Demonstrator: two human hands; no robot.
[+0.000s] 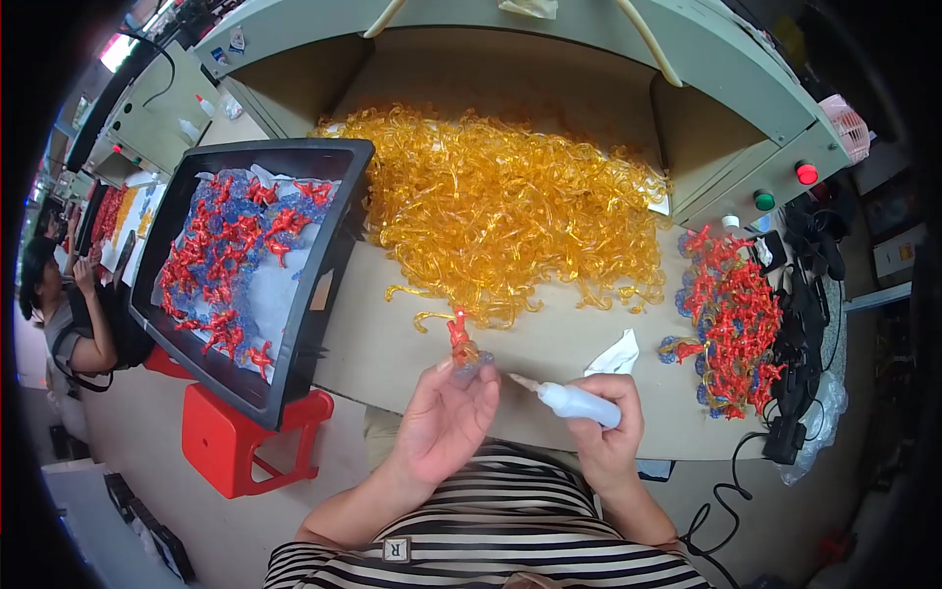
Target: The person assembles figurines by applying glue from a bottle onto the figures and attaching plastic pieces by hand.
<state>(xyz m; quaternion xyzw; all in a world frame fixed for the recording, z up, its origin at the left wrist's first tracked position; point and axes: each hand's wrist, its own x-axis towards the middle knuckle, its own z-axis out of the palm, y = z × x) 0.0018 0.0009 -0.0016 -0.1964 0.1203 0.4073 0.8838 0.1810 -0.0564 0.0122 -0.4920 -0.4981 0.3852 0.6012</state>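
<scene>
A small red figurine [458,331] with a clear bluish base is pinched in the fingertips of my left hand [447,417], in front of my body. My right hand [610,432] is wrapped round a white squeeze bottle [579,403] with a thin nozzle. The nozzle points left toward the figurine's base, with a small gap between them. Just beyond the figurine spreads a large heap of translucent yellow curled pieces [510,206]. A crumpled white tissue [614,353] lies on the table past my right hand.
At left, a black tray [339,245] holds red and blue figurines on white sheeting, above a red stool [211,442]. More figurines [741,334] are piled at right, beside black cables [810,294]. A grey-green hood with red and green buttons [806,174] surrounds the heap. Another person [78,314] sits far left.
</scene>
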